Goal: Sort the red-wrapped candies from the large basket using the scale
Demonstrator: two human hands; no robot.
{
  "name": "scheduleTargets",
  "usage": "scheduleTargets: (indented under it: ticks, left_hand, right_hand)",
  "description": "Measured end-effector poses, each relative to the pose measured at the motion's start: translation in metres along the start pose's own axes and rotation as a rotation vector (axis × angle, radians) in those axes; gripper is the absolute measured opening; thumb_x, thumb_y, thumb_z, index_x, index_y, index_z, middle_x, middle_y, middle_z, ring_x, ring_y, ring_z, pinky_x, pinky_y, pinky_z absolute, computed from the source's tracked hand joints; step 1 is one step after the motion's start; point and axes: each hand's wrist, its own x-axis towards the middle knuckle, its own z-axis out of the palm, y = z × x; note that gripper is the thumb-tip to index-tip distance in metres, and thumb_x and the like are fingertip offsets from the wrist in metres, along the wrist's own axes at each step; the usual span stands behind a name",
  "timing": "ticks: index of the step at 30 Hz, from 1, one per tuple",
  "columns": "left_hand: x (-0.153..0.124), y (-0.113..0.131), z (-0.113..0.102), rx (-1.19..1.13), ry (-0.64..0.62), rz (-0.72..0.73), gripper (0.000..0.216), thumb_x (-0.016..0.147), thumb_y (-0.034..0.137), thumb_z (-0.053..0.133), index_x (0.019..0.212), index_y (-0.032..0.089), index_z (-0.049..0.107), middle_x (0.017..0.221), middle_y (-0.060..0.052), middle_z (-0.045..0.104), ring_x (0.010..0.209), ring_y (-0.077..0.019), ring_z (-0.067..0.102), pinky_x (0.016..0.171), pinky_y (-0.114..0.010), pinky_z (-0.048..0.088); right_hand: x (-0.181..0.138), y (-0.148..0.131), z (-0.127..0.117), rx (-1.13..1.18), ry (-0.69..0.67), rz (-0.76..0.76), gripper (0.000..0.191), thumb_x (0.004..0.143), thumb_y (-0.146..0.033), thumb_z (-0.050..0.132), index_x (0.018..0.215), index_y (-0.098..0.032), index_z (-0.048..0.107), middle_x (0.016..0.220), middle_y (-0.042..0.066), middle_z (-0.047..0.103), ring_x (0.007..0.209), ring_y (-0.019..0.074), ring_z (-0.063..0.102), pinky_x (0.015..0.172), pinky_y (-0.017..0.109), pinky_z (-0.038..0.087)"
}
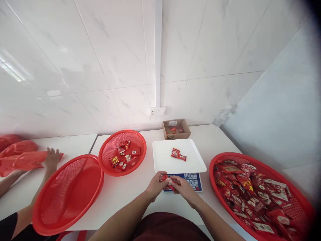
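Note:
My left hand [155, 186] and my right hand [185, 189] meet in front of the scale's keypad [194, 180], both closed on small red snack packets [169, 181]. Fingers cover part of the packets, so I cannot tell exactly how many there are. Just beyond, two red packets [178, 154] lie touching on the white weighing tray [160, 157]. To my right stands a red mesh basket [298, 197] heaped with many red packets [253, 194].
A smaller red basket [105, 149] holds several packets. Left of it stands another red basket [67, 201]. Behind the scale sits a cardboard box [178, 136] with packets inside. A plastic bottle [222, 116] lies by the wall. At far left, a co-worker's hand [52, 157] touches red bags [22, 160].

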Motion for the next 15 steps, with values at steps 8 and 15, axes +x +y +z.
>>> scheduleTargets:
  ticks: [8, 15]
  left_hand:
    - [0.006, 0.029, 0.012, 0.180, 0.094, 0.021, 0.051, 0.073, 0.032, 0.062, 0.119, 0.019, 0.043, 0.118, -0.012, 0.051, 0.074, -0.0114, 0.058, 0.070, -0.028, 0.047]
    - [-0.020, 0.015, -0.028, 0.253, 0.128, -0.094, 0.040, 0.069, 0.041, 0.061, 0.099, 0.016, 0.054, 0.089, -0.007, 0.062, 0.075, -0.0155, 0.059, 0.072, -0.030, 0.045]
  right_hand:
    - [0.005, -0.007, -0.061, 0.052, 0.497, -0.088, 0.046, 0.069, -0.037, 0.062, 0.112, -0.023, 0.056, 0.112, 0.008, 0.062, 0.100, 0.0215, 0.059, 0.089, 0.036, 0.046]
    - [-0.038, 0.049, -0.179, -0.706, 1.052, -0.153, 0.052, 0.072, -0.033, 0.048, 0.120, -0.010, 0.049, 0.124, 0.018, 0.051, 0.120, 0.0303, 0.042, 0.100, 0.046, 0.033]
